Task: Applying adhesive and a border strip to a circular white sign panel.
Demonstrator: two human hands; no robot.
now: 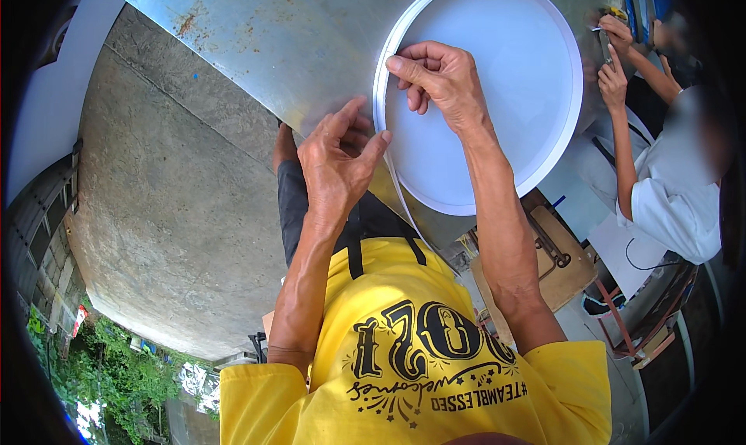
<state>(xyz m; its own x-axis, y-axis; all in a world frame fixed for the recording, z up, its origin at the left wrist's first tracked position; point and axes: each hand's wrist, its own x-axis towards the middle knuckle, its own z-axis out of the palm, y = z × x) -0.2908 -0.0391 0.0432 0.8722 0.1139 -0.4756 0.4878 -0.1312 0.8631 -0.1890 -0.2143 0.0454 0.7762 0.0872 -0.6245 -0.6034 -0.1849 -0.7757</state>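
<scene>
A large round white tray-like piece (497, 80) with a low upright rim lies on a metal tabletop. Along the left part of its rim runs a narrow white strip (400, 185), whose loose end hangs down toward my yellow shirt. My right hand (439, 76) reaches over the round piece, thumb and forefinger pinched on the strip at the rim's left side. Its other fingers curl inward. Just outside the rim, lower left, my left hand (339, 154) has its thumb spread from its bent fingers, with nothing visible in it. The thumb tip is close to the strip.
The metal tabletop (311, 33) has rust spots and a slanting edge at left, above a concrete floor (171, 181). At right another person's hands (614, 64) hold a small object. A brown board with a metal clip (563, 262) lies below the round piece.
</scene>
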